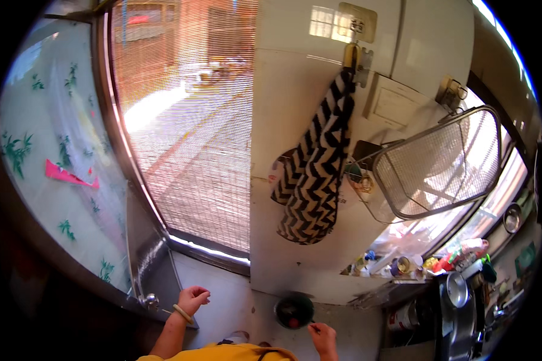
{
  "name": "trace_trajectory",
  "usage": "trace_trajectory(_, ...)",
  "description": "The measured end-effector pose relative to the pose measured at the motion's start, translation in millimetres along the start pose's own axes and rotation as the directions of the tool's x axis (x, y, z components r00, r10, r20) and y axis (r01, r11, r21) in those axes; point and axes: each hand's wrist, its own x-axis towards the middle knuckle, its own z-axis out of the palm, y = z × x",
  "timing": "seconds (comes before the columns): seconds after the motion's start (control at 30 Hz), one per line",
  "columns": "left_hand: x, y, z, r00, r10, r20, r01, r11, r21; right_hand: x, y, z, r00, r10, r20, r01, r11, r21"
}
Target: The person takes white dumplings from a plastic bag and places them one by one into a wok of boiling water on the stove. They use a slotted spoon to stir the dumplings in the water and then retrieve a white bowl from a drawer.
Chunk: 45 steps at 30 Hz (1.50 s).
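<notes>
My left hand is raised in front of a doorway, its fingers curled together with nothing visible in them. A pale bangle circles that wrist. Close by on the left is the round metal knob of an open door; my hand is apart from it. My right hand has its fingers curled, beside a dark bucket on the floor. Something reddish lies inside the bucket. A tiny dark bit shows at the right fingertips; whether I hold it is unclear.
A mesh screen covers the doorway. A black-and-white zigzag towel hangs on the wall, with a wire-mesh basket to its right. Cluttered items line the windowsill. A metal bowl stands by the sink.
</notes>
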Motion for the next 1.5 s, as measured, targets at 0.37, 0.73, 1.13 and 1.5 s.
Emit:
trace_trajectory(0.37, 75.7, 1.3, 64.9, 0.905, -0.042, 0.423, 0.026, 0.999, 0.044, -47.1, 19.6, 0.0, 0.966, 0.117, -0.231, -0.138, 0.988, -0.073)
trace_trajectory(0.73, 58.0, -30.0, 211.7, 0.543, -0.201, 0.815, 0.001, 0.971, 0.239, -228.2, 25.5, -21.1, 0.646, 0.572, -0.505, -0.595, 0.792, 0.136)
trace_trajectory(1.13, -126.7, -54.7, 377.7, 0.216, -0.202, 0.955, -0.108, 0.967, 0.229, -422.1, 95.7, -77.4, 0.351, 0.567, -0.745, -0.621, 0.737, 0.268)
trace_trajectory(1.5, -403.6, -71.9, 516.9, -0.223, -0.294, 0.93, -0.344, 0.916, 0.207, -628.0, 145.7, -107.5, -0.128, 0.576, -0.808, -0.649, 0.567, 0.507)
